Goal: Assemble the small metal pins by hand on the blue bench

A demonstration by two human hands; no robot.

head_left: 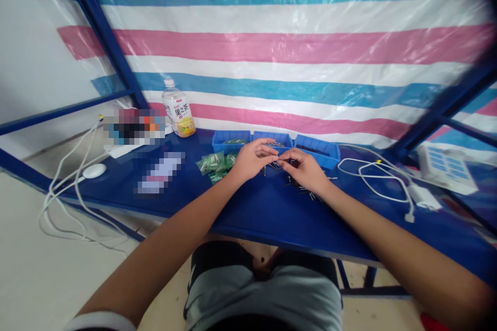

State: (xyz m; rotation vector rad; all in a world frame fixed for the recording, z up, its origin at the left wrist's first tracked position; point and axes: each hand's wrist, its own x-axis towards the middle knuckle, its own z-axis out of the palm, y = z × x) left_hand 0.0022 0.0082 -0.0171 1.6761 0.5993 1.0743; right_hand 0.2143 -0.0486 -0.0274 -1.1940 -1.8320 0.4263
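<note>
My left hand [251, 158] and my right hand [305, 168] meet over the blue table [272, 212], fingertips pinched together on a tiny part too small to name. Small dark metal pieces [306, 192] lie scattered on the table under and beside my right hand. A pile of small green packets [215, 163] sits just left of my left hand. Three blue bins [279, 142] stand in a row right behind my hands, with small parts inside.
A drink bottle [177, 113] stands at the back left. White cables [378, 183] with a charger lie to the right, and a white power strip with cables [77, 165] to the left. A white device [446, 168] sits far right. A striped tarp hangs behind.
</note>
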